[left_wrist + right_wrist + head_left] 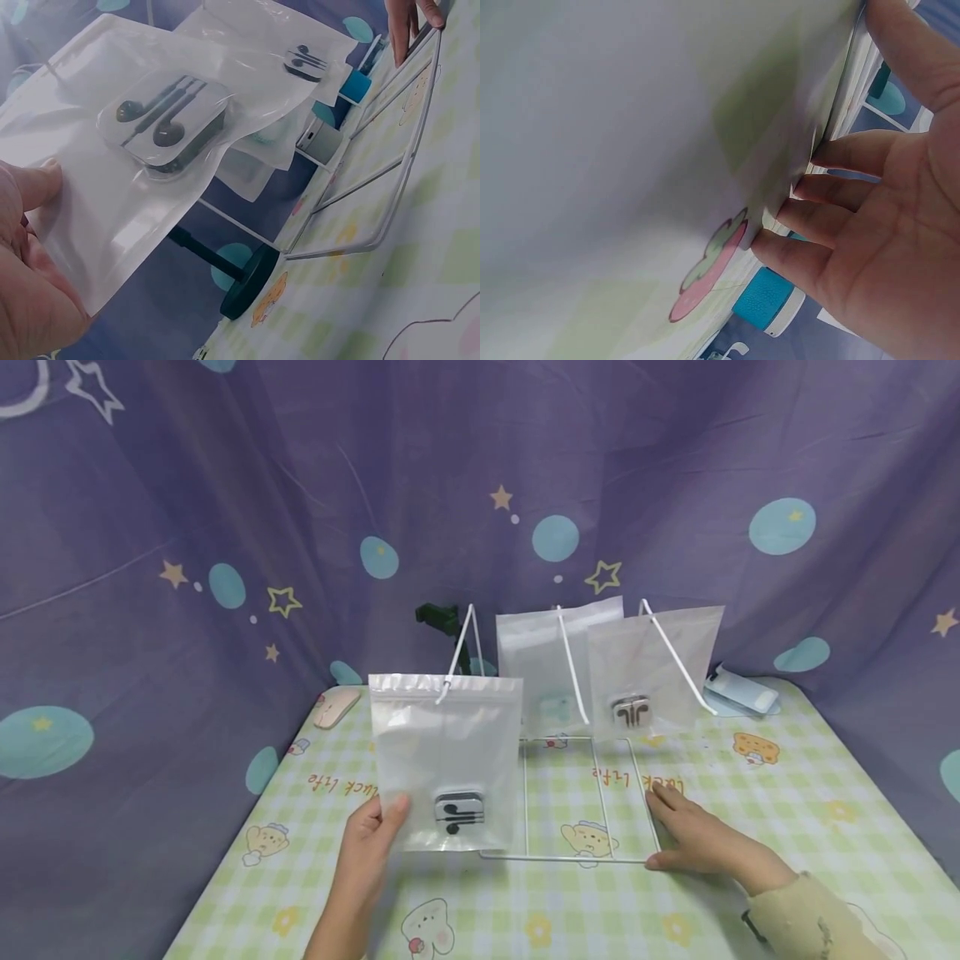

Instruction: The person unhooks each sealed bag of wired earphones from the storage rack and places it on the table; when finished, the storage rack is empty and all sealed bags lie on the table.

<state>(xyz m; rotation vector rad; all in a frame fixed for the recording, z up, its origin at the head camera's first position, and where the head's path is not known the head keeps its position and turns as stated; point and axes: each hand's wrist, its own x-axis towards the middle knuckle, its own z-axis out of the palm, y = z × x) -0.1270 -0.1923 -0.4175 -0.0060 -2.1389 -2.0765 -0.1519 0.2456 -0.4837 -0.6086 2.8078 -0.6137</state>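
My left hand (372,835) pinches the lower left edge of a frosted zip bag (442,735), thumb in front. Inside the bag, earphones (460,810) lie in a small clear case. The bag's top hangs at the front end of the left prong (459,647) of a white wire display rack (562,859). On the middle prong hangs a second frosted bag (525,652), and on the right prong a third bag (615,668) with cased earphones (631,711). My right hand (697,837) rests on the right side of the rack's base, fingertips on the tabletop in the right wrist view.
A dark green stand (251,285) is behind the rack at left. At the back left lies a pale pink object (337,707), like a computer mouse. A light blue, box-like object (742,692) lies at the back right. A patterned curtain (480,460) closes off the back.
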